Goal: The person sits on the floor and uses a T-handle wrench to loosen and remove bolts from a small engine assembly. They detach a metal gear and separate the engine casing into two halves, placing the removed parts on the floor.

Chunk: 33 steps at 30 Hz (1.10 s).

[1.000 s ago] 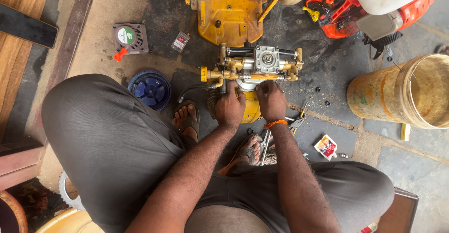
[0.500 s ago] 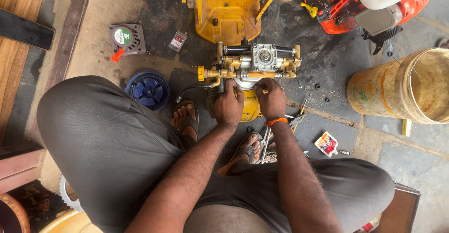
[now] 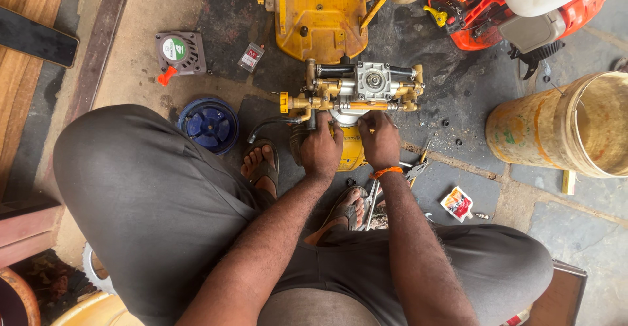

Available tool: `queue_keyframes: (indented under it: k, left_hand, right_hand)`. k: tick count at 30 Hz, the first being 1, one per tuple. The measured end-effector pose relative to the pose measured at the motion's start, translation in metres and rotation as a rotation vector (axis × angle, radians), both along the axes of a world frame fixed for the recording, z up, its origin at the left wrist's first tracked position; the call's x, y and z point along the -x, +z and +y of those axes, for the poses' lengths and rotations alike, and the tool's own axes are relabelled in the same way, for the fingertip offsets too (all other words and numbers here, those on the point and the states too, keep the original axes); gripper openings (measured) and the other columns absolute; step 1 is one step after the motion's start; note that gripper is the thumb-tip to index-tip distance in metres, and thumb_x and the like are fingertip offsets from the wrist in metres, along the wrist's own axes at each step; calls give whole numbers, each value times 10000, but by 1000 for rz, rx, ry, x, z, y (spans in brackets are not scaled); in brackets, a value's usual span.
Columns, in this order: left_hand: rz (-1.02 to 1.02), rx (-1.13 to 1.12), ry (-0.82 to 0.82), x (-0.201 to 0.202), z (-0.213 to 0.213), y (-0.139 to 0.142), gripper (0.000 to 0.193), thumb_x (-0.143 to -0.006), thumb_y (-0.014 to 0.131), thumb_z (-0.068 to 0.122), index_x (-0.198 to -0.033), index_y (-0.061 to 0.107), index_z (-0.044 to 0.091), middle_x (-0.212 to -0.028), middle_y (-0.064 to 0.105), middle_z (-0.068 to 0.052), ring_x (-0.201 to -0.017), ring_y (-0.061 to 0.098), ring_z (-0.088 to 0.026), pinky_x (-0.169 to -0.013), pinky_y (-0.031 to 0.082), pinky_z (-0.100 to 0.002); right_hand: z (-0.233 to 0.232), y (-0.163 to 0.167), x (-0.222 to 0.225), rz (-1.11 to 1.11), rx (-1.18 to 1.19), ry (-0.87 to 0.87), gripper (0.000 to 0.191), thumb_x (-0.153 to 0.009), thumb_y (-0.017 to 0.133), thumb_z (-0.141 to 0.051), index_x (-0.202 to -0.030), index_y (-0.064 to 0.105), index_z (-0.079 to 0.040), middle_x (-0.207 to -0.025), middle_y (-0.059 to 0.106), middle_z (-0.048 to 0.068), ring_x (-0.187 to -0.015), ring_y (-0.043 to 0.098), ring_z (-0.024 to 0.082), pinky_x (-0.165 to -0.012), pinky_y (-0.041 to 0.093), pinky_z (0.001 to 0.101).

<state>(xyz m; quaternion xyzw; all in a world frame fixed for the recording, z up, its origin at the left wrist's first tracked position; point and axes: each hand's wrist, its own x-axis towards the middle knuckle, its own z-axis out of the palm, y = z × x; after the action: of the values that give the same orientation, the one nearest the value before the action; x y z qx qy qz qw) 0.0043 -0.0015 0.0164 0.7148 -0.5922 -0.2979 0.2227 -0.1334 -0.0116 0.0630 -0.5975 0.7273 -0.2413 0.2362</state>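
pump assembly (image 3: pixel 356 90): brass and grey metal unit, sits on the stained floor right in front of your feet, near side facing you so both hands reach it without leaning.
yellow frame (image 3: pixel 320 22): just beyond the pump, under a pale tank; pump looks taken off it and pulled toward you.
bucket (image 3: pixel 569 126): off to your right, well apart, out of the work zone.
blue round cover (image 3: pixel 210 124): left of the pump, beside your left foot, set aside.
left hand (image 3: pixel 320 148): fingers curled together, clamped on the dark lower part of the pump near the hose; reads as bracing the unit steady.
right hand (image 3: pixel 379 139): fingers bunched on the pump's near edge just under the brass pipe; can't tell if you pinch a small part or tool. Orange band on the wrist.
pump vs hands: touching both, directly beyond your knuckles, yellow base showing between them.
pliers (image 3: pixel 409 172): just beside your right wrist, kept within grab range.
red sachet (image 3: pixel 456 203): near your right knee, loose.
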Motion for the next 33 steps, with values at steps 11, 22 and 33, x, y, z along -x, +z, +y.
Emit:
queue_keyframes:
  k: [11,22,33]
  left_hand:
    - [-29,101,-7,0,1,5,306,-1005,602,232,-1269,490,125,-733,719,-126,-617,744,-284,-501,614,-402]
    - [28,97,2,0,2,-2,330,-1003,590,227,-1291,473,117,-739,717,-123,-623,750,-277,-511,627,-386]
    - [23,123,16,0,1,4,353,-990,605,254,-1264,450,96,-734,721,-145,-616,745,-313,-505,617,-417]
  right_hand:
    - [2,10,-5,21,-18,-50,183,-931,766,-193,-982,677,-42,-985,717,111,-876,737,240,-801,583,406]
    - [3,5,-2,-14,-17,-47,234,-888,770,-171,-1046,658,-40,-1039,724,116,-945,746,236,-835,590,406]
    - [2,-9,4,-5,75,10,199,-919,751,-176,-1057,682,-51,-1029,747,108,-925,756,220,-834,595,395]
